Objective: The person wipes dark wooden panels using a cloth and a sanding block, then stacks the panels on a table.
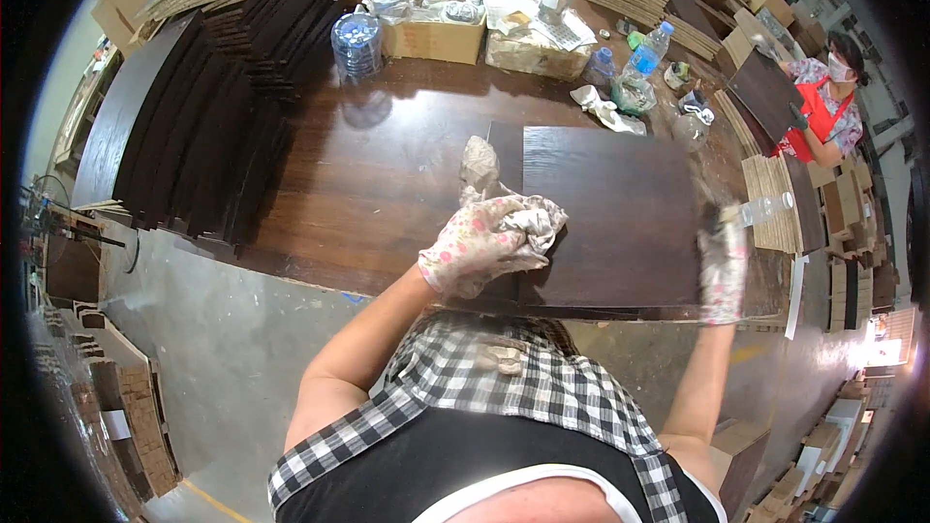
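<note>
The head view shows, closest in, the wearer's black-and-white checked apron (572, 383), with a bare forearm on each side of it. The left forearm slants up and inward, elbow bent outward; the right arm runs more nearly straight ahead.

The left hand (472, 247), in a flower-patterned glove, is turned toward the right, its fingers curled around a crumpled cloth (536, 223). The cloth bunches mostly at the fingertips, over the left edge of a dark brown board (610, 213).

The right hand (724, 276), in a matching glove, points away from the body at the board's right edge. It is blurred, so I cannot tell whether its fingers close on anything or touch the board.

The board lies flat between the hands, its near edge along the front of the table (378, 189) and its sides running away from the wearer. It looks almost square, so its long axis is hard to tell.

Just beyond the right hand is a clear bottle (765, 208) lying on its side, by a stack of boards (772, 189). Farther back stand a blue-tinted jar (356, 46) and a cardboard box (436, 42) of containers. At far right, a co-worker (823, 121) in a red apron holds a dark panel (765, 92).
</note>
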